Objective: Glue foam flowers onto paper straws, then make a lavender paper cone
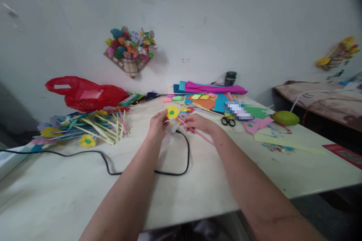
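Observation:
Over the middle of the table, my left hand (158,124) is closed on a yellow paper flower (172,112) with a green centre. Close beside it, my right hand (196,123) pinches a thin pink strip (205,139), whose lower end slants down to the right. The strip's upper tip is near the flower; whether they touch I cannot tell. Just behind my hands lie more small paper flowers (183,115), partly covered by the fingers. Under my hands, a black cord (189,154) runs into a pale object, mostly hidden.
Finished flowers and pale strips (98,128) lie in a heap at left, below a red plastic bag (85,94). Coloured sheets (215,88) are stacked at the back. Black scissors (228,121), paper scraps (278,147) and a green mango-like fruit (286,118) are at right.

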`<state>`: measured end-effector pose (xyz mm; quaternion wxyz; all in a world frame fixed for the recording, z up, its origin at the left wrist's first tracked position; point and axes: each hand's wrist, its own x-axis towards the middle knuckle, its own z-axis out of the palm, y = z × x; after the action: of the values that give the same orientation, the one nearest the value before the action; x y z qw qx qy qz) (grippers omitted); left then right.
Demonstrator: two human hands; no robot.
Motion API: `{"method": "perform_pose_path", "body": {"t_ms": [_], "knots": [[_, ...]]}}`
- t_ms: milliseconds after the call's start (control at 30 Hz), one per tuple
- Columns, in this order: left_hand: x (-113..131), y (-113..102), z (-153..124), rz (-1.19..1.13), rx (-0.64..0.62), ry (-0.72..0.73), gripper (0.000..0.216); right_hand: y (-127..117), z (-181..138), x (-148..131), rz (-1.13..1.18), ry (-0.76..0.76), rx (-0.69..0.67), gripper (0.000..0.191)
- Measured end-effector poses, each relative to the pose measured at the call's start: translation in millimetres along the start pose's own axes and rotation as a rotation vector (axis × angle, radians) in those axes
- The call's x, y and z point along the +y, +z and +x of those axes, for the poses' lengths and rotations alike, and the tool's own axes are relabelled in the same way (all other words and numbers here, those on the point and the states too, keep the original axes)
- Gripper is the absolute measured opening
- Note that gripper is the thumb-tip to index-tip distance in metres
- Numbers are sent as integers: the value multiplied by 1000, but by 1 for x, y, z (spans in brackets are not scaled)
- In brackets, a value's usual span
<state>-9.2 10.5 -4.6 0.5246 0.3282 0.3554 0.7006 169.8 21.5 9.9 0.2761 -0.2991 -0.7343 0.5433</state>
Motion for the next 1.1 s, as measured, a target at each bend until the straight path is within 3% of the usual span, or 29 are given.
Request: {"method": "perform_pose_path", "body": {"t_ms": [233,367,500,1100], "knots": [[-1,2,-1,32,-6,-55,29,21,10,1,101,4,180,14],[1,3,-1,59,-2,-106,31,22,9,-3,63,4,161,11],[-1,1,-1,112,-43,-38,32,22,8,-5,53,14,135,11],[-6,3,-2,142,-48,-15,41,23,18,3,58,-71,234,13]]}}
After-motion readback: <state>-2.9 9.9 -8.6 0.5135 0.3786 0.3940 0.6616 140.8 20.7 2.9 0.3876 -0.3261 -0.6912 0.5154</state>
